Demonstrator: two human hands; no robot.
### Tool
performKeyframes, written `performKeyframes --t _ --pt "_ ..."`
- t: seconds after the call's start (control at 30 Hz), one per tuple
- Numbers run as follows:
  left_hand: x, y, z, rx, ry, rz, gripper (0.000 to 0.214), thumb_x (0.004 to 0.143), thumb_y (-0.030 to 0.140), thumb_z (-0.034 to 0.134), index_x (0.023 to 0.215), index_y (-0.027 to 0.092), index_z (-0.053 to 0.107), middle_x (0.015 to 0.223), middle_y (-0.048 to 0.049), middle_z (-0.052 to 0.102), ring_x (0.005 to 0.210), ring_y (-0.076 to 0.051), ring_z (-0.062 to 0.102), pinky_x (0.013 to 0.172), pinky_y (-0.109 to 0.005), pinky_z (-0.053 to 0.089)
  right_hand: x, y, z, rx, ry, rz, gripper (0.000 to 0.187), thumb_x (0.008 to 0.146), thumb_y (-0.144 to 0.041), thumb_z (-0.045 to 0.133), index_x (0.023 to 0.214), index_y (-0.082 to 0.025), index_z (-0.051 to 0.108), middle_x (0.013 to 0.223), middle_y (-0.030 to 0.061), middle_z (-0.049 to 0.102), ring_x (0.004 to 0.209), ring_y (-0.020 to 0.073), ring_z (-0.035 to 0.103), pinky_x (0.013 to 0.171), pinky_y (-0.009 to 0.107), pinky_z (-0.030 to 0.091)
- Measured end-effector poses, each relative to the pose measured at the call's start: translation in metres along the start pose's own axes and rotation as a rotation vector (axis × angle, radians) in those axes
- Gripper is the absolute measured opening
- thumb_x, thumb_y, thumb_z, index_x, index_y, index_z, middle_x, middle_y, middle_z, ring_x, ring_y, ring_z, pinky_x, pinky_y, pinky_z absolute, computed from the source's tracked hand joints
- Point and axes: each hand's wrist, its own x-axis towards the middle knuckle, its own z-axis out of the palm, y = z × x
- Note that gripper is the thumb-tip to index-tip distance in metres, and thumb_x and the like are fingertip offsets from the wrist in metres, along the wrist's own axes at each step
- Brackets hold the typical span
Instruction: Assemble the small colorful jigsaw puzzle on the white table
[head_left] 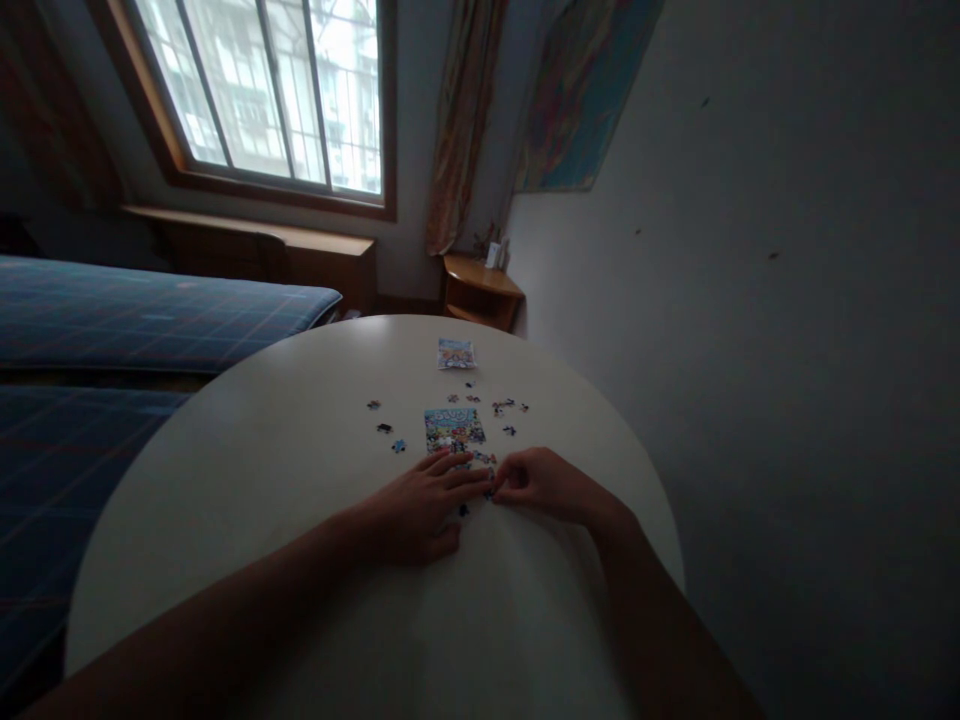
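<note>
On the round white table [300, 400] lies a partly joined jigsaw puzzle [454, 426] with a colourful picture. My left hand [427, 500] rests flat over its lower edge, fingers spread and pointing right, hiding part of it. At the puzzle's lower right, my right hand [536, 485] pinches with thumb and forefinger at a small dark puzzle piece [491, 490], close to the left fingertips. Several loose puzzle pieces [510, 405] are scattered to the right of the puzzle. More loose pieces lie at its left, among them a blue puzzle piece [398, 446].
Behind the puzzle lies a small picture packet [456, 354]. A bed with a plaid cover [150, 310] stands along the left. A wooden corner shelf [480, 275] is beyond the table's far edge, and a bare wall [750, 350] rises at the right.
</note>
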Motion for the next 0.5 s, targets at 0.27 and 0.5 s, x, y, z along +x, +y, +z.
performKeyframes --t 0.27,0.5 --pt "0.0005 0.0015 -0.0004 0.022 -0.001 0.002 0.075 0.079 0.021 0.056 0.151 0.025 0.035 0.156 -0.0031 0.041 0.147 -0.031 0.028 0.121 -0.053 0.020 0.0006 0.0045 0.0008 0.035 0.014 0.006 0.013 0.077 -0.029 0.074 0.084 -0.019 0.076 0.068 -0.0008 0.067 0.063 0.0120 0.056 0.059 0.022 0.037" --pt "0.0028 0.0056 0.0007 0.094 -0.017 0.002 0.063 0.085 0.023 0.052 0.147 0.020 0.041 0.154 -0.0058 0.044 0.145 -0.029 0.031 0.122 -0.049 0.017 0.0007 0.0016 0.0011 -0.022 0.057 0.001 0.008 0.076 -0.027 0.076 0.077 -0.019 0.076 0.071 0.0015 0.071 0.066 0.0143 0.062 0.062 0.024 0.040"
